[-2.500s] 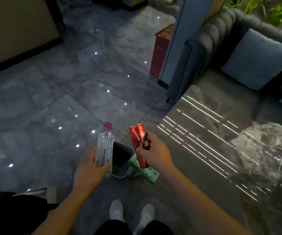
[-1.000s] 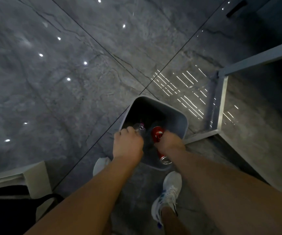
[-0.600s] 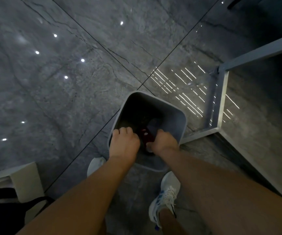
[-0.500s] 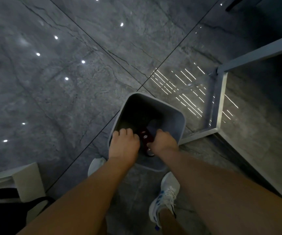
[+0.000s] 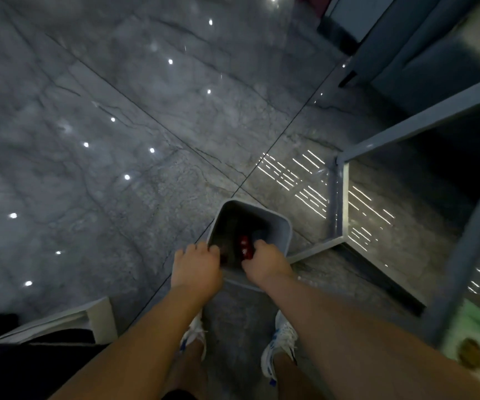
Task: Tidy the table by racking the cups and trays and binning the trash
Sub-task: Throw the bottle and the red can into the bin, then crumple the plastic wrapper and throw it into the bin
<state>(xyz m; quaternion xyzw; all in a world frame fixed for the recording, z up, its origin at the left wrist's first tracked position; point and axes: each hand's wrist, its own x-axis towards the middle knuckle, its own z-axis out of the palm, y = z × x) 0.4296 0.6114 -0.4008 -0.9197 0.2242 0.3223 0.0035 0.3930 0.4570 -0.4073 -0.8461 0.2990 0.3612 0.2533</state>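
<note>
A grey square trash bin stands on the floor just ahead of my feet. A red can lies inside it, low down in the dark. The clear bottle is not visible. My left hand hovers over the bin's near-left rim, fingers curled under, with nothing seen in it. Above the near-right rim is my right hand; its fingers hang loosely beside the can and do not grip it.
The table's metal frame and glossy top rise at the right, close to the bin. A green packet sits at the lower right. A white box and dark bag lie lower left. Grey tiled floor stretches ahead.
Both hands carried the bottle and the can down into the bin and let them go. The hands have since lifted to the rim, and my head has risen.
</note>
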